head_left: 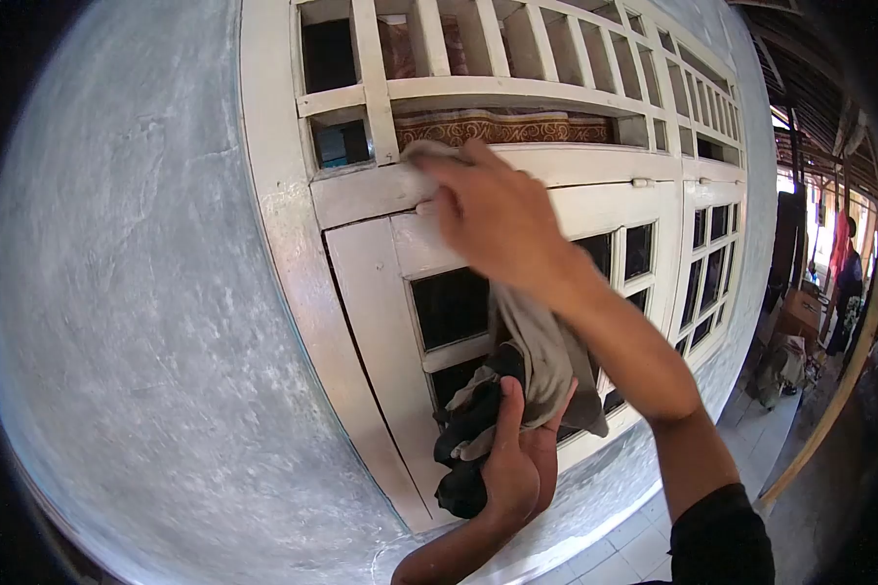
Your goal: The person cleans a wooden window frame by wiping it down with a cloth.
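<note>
The left hand [512, 468] clamps the bunched lower end of the cloth [541, 356], fingers closed. The cloth runs upward to the right hand [488, 219], whose fingers, held together, press its top end against the window frame [595, 166].
</note>
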Available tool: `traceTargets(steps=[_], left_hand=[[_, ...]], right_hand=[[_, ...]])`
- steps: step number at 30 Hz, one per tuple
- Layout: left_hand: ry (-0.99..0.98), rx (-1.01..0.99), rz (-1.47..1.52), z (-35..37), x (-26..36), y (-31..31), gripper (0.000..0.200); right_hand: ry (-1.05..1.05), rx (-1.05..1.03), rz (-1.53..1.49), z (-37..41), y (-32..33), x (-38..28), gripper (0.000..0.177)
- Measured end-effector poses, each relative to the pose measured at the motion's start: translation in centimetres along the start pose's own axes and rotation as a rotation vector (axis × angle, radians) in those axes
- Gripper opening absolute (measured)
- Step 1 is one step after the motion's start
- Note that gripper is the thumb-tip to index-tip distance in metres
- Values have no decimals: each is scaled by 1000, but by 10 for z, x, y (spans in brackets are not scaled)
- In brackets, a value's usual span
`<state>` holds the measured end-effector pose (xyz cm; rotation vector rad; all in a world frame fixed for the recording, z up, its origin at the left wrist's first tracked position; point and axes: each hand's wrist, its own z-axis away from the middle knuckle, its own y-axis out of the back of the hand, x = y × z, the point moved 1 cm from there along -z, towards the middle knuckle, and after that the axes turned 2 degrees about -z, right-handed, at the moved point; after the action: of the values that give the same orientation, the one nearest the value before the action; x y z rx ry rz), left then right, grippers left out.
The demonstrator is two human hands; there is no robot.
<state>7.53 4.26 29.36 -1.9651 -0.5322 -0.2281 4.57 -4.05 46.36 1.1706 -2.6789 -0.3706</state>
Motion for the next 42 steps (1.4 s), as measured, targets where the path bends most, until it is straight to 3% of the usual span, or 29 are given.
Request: traceTargets(steps=[3,5,8,13,15,17,19,20,25,27,29,31,34,37,39,42], left_hand=[[84,-15,17,0,7,8,45],[33,14,-2,1,2,4,45],[5,27,-8,-1,-5,-1,46],[64,-15,-25,-2,-2,7,48],[92,-35,-37,-7,-7,5,48],[55,-18,-17,-7,-18,3,49],[35,-39,15,-6,-28,0,50],[48,-55,48,-7,-28,-2,51],[123,-30,-16,-10,-28,6,51],[187,-51,2,-16,-37,2,51],[182,-42,26,-15,-50,-4,48],[151,-77,42,-11,-58,-12,47],[190,-90,59,-14,-61,-9,48],[243,-72,30,-19,-58,-7,49],[263,-103,-13,-26,-61,-11,49],[222,-74,4,-24,-82,-17,51]], right_hand=[[-90,33,68,1,10,17,34],[5,76,66,3,-8,7,32],[-34,6,-37,2,-10,-14,29],[-122,158,80,16,17,59,37],[-178,145,72,18,12,54,38],[-50,124,19,11,-6,40,39],[-88,0,80,7,-3,9,39],[-89,25,23,9,2,13,27],[-236,166,43,33,34,95,39],[-334,123,107,33,33,92,38],[-334,-19,174,21,15,78,36],[-147,-24,39,22,13,47,34],[-137,48,-22,28,19,72,34],[-358,136,11,39,44,128,39],[-492,122,4,42,59,127,36],[-303,195,17,34,30,104,29]])
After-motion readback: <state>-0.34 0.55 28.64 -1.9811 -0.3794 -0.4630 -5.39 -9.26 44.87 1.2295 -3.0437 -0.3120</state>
